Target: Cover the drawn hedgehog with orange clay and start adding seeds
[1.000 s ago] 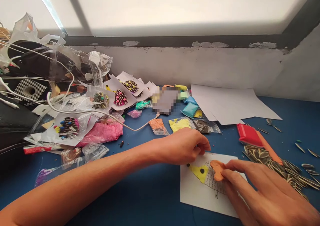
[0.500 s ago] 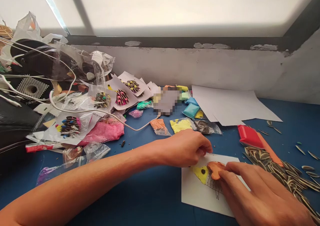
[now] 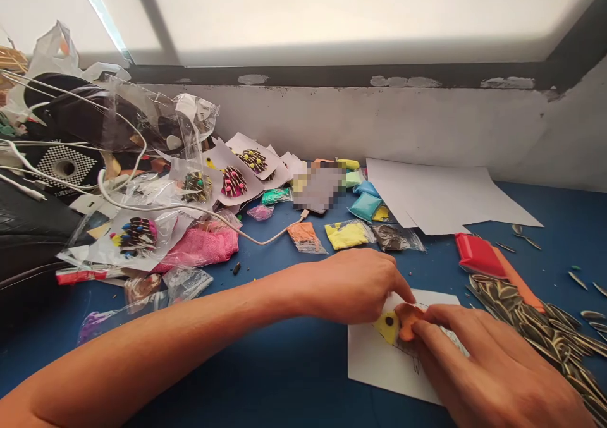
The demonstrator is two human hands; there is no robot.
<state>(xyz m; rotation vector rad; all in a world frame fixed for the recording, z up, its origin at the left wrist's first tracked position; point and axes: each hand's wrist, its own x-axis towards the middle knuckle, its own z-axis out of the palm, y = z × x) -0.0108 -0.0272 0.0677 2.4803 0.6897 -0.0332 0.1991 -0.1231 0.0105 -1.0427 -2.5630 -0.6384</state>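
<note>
A small white paper [image 3: 379, 368] lies on the blue table, with a pencil-like line drawing on it. Yellow modelling clay [image 3: 387, 330] with a black dot fills the drawing's pointed end. Beside it sits a flattened piece of orange modelling clay [image 3: 406, 324], lobed in outline. My right hand [image 3: 493, 365] pinches this orange piece at its right edge between thumb and forefinger. From the left reaches my left hand [image 3: 363, 286], its fingers curled and its forefinger tip at the orange clay's upper edge. The left thumb is hidden under the hand.
Striped sunflower seeds [image 3: 521, 314] are heaped at right, near a red clay packet [image 3: 478, 255] and an orange strip [image 3: 524, 286]. Behind lie clay bags [image 3: 348, 234], white sheets [image 3: 436, 194], and a blurred phone [image 3: 320, 188] on a white cable [image 3: 256, 241]. Seed-covered hedgehog pictures [image 3: 232, 181] stand left.
My left hand has moved slightly right and down, bringing its forefinger to the orange clay's upper edge. My right hand still pinches the clay. The view has shifted a little.
</note>
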